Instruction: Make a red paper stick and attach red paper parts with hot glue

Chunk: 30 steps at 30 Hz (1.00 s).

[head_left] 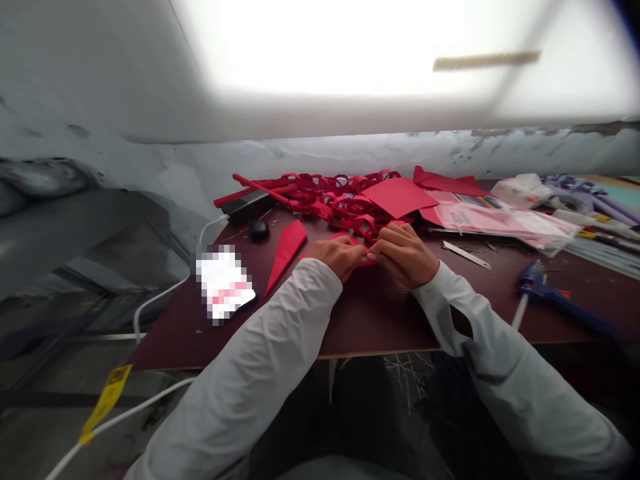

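At the middle of the bench (380, 320), both hands meet over a red strip (364, 257) of paper, which lies at the near end of a red paper chain (330, 193). The left hand (336, 257) and the right hand (406, 253) face each other with fingertips touching, and each grip is closed on the strip, thumb against fingers, with no visible gap. The strip itself is mostly hidden by the fingers; only small red edges show between and below them. Judged from this posture, the step in hand is forming or closing a loop of the strip as a further link of the chain. The next move probably calls for holding the overlapped ends steady under light, even pressure and keeping the loop round while the joint is fixed; too much squeeze would crease the paper. The chain runs in a tangled heap toward the far edge of the bench, beside a flat red sheet (397, 195). A folded red piece (286, 252) lies just left of the left hand. A blue glue gun (550, 293) rests to the right, well apart from the hands, and a metal blade (466, 255) lies between it and the right hand. A plastic bag (500, 220) of supplies sits farther right.
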Motion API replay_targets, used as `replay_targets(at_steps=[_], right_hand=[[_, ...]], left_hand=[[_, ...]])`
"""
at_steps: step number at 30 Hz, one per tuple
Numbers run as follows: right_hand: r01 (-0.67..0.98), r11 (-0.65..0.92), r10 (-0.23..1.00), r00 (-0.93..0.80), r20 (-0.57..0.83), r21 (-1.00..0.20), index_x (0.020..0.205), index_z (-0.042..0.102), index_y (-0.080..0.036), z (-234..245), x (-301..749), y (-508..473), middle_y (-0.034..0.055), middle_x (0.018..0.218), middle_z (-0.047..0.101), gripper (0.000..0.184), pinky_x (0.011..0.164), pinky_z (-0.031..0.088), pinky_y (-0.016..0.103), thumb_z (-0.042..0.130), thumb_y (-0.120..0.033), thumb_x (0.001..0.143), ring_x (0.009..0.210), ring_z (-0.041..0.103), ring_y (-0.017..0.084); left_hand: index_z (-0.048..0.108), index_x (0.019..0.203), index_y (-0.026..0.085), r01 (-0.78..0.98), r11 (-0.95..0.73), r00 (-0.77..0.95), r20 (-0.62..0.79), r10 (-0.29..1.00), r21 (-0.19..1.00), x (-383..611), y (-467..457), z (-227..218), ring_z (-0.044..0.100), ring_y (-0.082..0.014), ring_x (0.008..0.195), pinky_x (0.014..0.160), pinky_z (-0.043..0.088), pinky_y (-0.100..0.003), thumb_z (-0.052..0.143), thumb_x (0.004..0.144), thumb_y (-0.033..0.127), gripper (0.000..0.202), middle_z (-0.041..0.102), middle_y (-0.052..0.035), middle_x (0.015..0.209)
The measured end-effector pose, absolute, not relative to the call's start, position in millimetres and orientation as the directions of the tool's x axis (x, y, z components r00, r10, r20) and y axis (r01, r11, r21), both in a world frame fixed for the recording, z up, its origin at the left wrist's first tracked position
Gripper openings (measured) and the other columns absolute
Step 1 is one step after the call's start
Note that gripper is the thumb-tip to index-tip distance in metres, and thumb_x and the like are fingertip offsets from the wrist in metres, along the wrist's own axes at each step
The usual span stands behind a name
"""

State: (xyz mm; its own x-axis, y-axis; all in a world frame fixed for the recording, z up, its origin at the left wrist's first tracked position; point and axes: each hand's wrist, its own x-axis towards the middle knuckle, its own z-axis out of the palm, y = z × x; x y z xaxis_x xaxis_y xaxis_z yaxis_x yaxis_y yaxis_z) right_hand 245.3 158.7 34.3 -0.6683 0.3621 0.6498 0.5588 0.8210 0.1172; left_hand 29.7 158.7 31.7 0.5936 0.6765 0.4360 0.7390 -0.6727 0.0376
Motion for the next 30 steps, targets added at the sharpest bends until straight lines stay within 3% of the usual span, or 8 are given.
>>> replay_targets(at_steps=[4,11,16,21,24,30], right_hand=[[0.586,0.801,0.373,-0.648,0.664,0.122,0.087,0.062,-0.019,33.5,246.1,158.8,0.0049,0.084,0.056,0.022,0.077,0.034,0.037,0.05,-0.031,0.102,0.083,0.047,0.02],[0.559,0.816,0.341,-0.67,0.659,0.145,0.099,0.066,-0.018,32.1,245.5,159.4,0.0064,0.087,0.057,0.016,0.08,0.036,0.038,0.054,-0.029,0.099,0.087,0.047,0.022],[0.573,0.806,0.349,-0.659,0.666,0.144,0.094,0.068,-0.019,33.4,245.5,158.2,0.007,0.09,0.058,0.018,0.08,0.037,0.038,0.054,-0.03,0.099,0.088,0.047,0.022],[0.589,0.79,0.353,-0.662,0.661,0.168,0.087,0.068,-0.019,32.0,245.0,159.3,0.0062,0.085,0.058,0.024,0.079,0.036,0.038,0.053,-0.031,0.1,0.085,0.047,0.021],[0.589,0.788,0.351,-0.667,0.657,0.177,0.085,0.069,-0.018,31.3,244.9,160.1,0.0063,0.084,0.057,0.026,0.079,0.036,0.037,0.054,-0.032,0.1,0.085,0.048,0.021],[0.568,0.802,0.332,-0.681,0.652,0.184,0.095,0.069,-0.019,31.3,245.1,160.7,0.0056,0.085,0.059,0.024,0.08,0.035,0.037,0.054,-0.036,0.1,0.086,0.048,0.022]], left_hand=[[0.068,0.097,0.023,0.76,-0.646,0.55,0.462,0.696,0.069,30.8,155.1,35.3,0.068,-0.0169,0.08,0.058,0.038,-0.025,0.061,0.096,0.048,0.026,0.072,-0.0016,0.095],[0.066,0.093,0.024,0.779,-0.624,0.549,0.411,0.728,0.065,29.5,162.6,31.8,0.067,-0.0169,0.073,0.054,0.035,-0.025,0.056,0.097,0.044,0.023,0.072,-0.0013,0.091],[0.068,0.096,0.024,0.776,-0.629,0.552,0.432,0.713,0.047,29.8,168.2,22.9,0.065,-0.0151,0.074,0.056,0.04,-0.024,0.054,0.099,0.043,0.025,0.072,-0.0024,0.1],[0.072,0.086,0.021,0.656,-0.755,0.633,0.556,0.539,-0.014,28.3,178.4,15.3,0.059,-0.0191,0.091,0.067,0.047,-0.027,0.059,0.097,0.043,0.028,0.069,-0.0051,0.089],[0.073,0.082,0.019,0.627,-0.777,0.631,0.622,0.465,-0.056,28.0,181.2,15.8,0.054,-0.0196,0.085,0.071,0.047,-0.03,0.064,0.094,0.044,0.029,0.065,-0.0059,0.081],[0.07,0.081,0.018,0.618,-0.776,0.672,0.598,0.437,-0.128,28.0,179.4,17.0,0.053,-0.019,0.078,0.071,0.043,-0.032,0.062,0.096,0.037,0.026,0.061,-0.0036,0.073]])
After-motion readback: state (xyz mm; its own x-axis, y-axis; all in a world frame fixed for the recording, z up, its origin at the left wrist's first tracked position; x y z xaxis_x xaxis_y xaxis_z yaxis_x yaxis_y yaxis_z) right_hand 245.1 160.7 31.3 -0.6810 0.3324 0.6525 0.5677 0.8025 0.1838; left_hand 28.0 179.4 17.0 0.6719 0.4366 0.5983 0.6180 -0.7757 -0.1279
